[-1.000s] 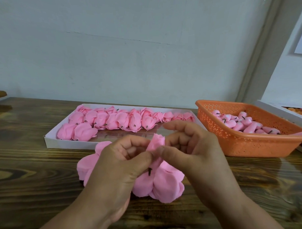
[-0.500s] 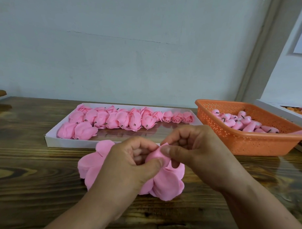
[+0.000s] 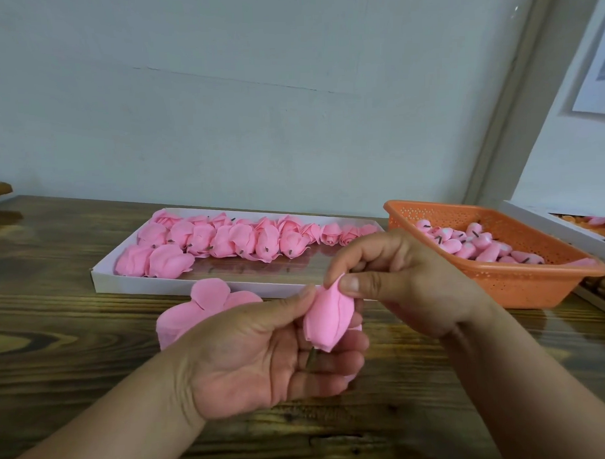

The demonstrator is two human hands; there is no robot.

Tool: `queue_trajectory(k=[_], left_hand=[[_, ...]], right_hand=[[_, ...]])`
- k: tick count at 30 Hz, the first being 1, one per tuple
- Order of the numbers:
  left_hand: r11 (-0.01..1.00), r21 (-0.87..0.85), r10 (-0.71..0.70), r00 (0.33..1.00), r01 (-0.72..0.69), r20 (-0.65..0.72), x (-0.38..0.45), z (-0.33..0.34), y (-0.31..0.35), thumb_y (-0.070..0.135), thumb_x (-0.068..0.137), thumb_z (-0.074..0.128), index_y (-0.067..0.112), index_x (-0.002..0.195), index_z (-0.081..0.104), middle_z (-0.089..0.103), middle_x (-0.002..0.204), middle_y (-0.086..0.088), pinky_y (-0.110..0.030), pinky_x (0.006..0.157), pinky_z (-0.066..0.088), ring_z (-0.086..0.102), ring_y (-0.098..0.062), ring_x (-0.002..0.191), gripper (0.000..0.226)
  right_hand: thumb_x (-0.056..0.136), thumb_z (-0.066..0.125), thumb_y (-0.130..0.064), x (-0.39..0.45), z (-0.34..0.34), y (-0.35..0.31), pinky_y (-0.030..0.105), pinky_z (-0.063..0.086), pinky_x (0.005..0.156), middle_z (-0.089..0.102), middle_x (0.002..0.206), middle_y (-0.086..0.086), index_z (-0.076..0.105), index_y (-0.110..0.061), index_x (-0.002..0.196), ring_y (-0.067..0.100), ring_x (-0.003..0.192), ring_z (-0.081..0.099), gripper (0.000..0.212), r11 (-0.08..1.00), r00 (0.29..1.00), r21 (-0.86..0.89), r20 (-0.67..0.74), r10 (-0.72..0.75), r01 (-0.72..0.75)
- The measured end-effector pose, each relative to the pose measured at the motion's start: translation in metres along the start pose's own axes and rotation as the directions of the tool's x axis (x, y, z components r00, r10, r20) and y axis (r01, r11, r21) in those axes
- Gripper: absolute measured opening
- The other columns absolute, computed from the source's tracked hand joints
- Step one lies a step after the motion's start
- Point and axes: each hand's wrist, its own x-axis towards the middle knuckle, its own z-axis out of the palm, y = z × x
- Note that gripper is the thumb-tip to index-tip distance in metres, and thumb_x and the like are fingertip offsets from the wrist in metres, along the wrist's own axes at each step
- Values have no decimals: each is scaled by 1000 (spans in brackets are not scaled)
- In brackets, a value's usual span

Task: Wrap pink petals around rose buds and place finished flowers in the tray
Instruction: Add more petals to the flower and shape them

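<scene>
Half-wrapped rose bud (image 3: 328,317) sits mid-frame above the near table edge, held between both hands; looks very light, soft and thin-petalled, probably foam or paper so it creases or tears if squeezed, best taken by the short dark stem (image 3: 311,357) at its base or lightly round the wrapped body, not by the loose petal edges. Left hand (image 3: 264,357) is palm-up under the bud, fingers curled loosely to cradle it, thumb lying along the bud's left side, stem poking down toward the fingers. Right hand (image 3: 399,277) comes in from the right, knuckles up, thumb and forefinger pinching the petal tip at the top of the bud, other fingers curled in. Stack of loose pink petals (image 3: 201,312) lies on the wooden table (image 3: 58,341) just left of and behind the left hand, partly hidden by it. White tray (image 3: 104,281) further back holds a row of finished flowers (image 3: 226,242) along its far side, near side bare. Orange basket (image 3: 502,284) on the right holds unwrapped buds (image 3: 473,244). Judging by this, wrapping is mid-step, petals not all closed yet, so tray placement comes later
</scene>
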Motion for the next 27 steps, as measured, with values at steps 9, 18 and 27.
queue_trajectory(k=[9, 18, 27], left_hand=[[993, 83, 103, 979, -89, -174, 10, 6, 6, 18, 69, 66, -9, 91, 71, 70, 88, -24, -31, 61, 60, 72, -27, 73, 34], [859, 387, 492, 747, -335, -448, 32, 10, 0, 10, 83, 62, 8, 75, 77, 74, 80, -13, -35, 77, 59, 69, -24, 77, 17], [616, 728, 713, 606, -300, -354, 38, 11, -6, 19, 92, 59, 18, 72, 74, 71, 71, -4, -42, 82, 57, 65, -11, 69, 25]], right_hand=[[76, 61, 5, 2, 3, 12, 21, 50, 66, 68, 73, 0, 70, -5, 81, 11, 69, 62, 14, 998, 987, -4, -148, -62, 62], [83, 68, -13, -5, 17, 25, 24, 42, 46, 60, 55, 5, 69, -9, 71, 11, 46, 49, 12, 987, 871, -92, -486, 72, -133], [91, 56, -5, -5, 26, 24, 19, 47, 51, 64, 57, 0, 71, -5, 80, 6, 52, 55, 19, 982, 863, -177, -505, -35, -63]])
